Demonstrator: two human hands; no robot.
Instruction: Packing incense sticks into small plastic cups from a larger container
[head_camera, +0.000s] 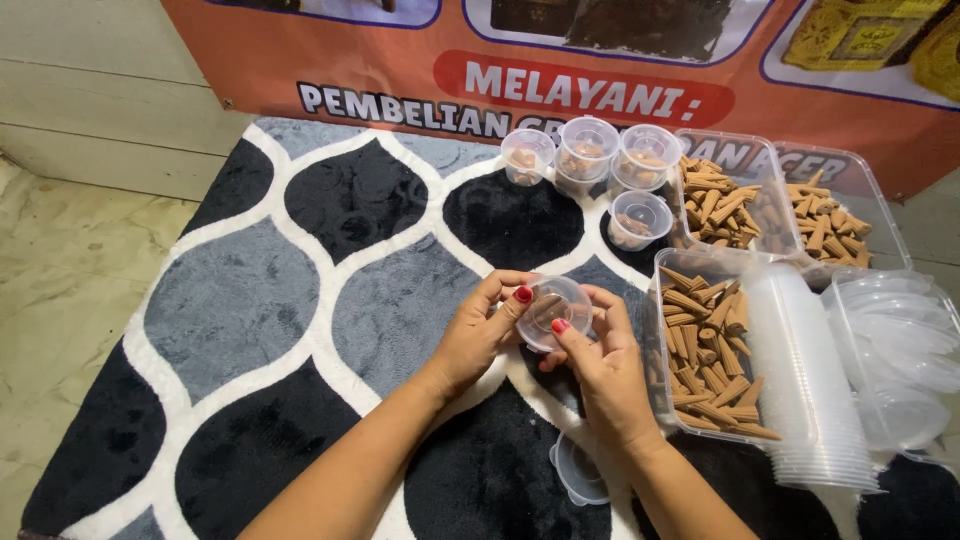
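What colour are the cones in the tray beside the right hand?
Reddish brown cones in a clear tray, seen in the head view.

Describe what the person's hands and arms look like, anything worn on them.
Both forearms are bare, with no sleeves in view. The left hand and right hand wear no visible rings, bracelets or watch. The thumbnails that show are painted glossy red.

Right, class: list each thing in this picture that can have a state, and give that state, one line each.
Small cup: lidded, held by left hand and right hand.
Four cups: filled, closed, on rug.
Cone trays: open, full.
Spare cups: stacked, empty, lying sideways.
Loose lid: lying on rug.
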